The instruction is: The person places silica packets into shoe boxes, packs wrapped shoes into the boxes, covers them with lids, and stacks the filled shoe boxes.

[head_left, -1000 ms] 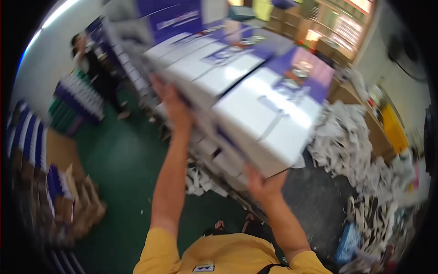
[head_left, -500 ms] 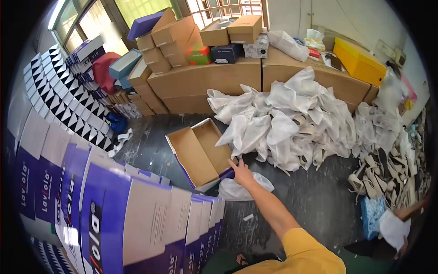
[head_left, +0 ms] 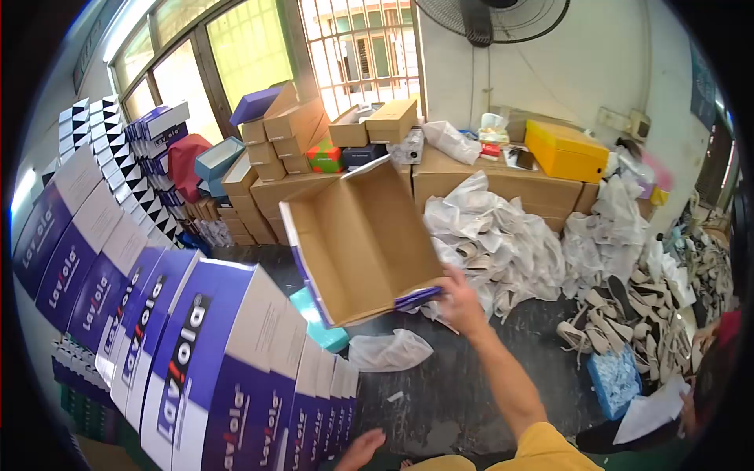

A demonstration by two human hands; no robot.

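An open, brown-lined cardboard box (head_left: 365, 243) with purple outer edges is held up in the middle of the view. My right hand (head_left: 462, 302) grips its lower right corner. Low in the view, my left hand (head_left: 363, 449) has its fingers extended and holds nothing, just right of a row of stacked purple and white boxes (head_left: 208, 345). Beneath the held box lie a teal box (head_left: 330, 336) and a white plastic bag (head_left: 390, 351) on the dark surface.
White-wrapped shoes (head_left: 510, 243) are heaped at centre right, with bare shoes (head_left: 620, 322) further right. A co-worker's hand (head_left: 703, 337) shows at the right edge. Brown cartons (head_left: 495, 192) line the back, bearing a yellow box (head_left: 565, 149). A fan (head_left: 495, 20) hangs above.
My right hand has lifted the open box off the surface and tilted it up, uncovering the teal box. My left hand has come into view at the bottom. The view has tilted upward.
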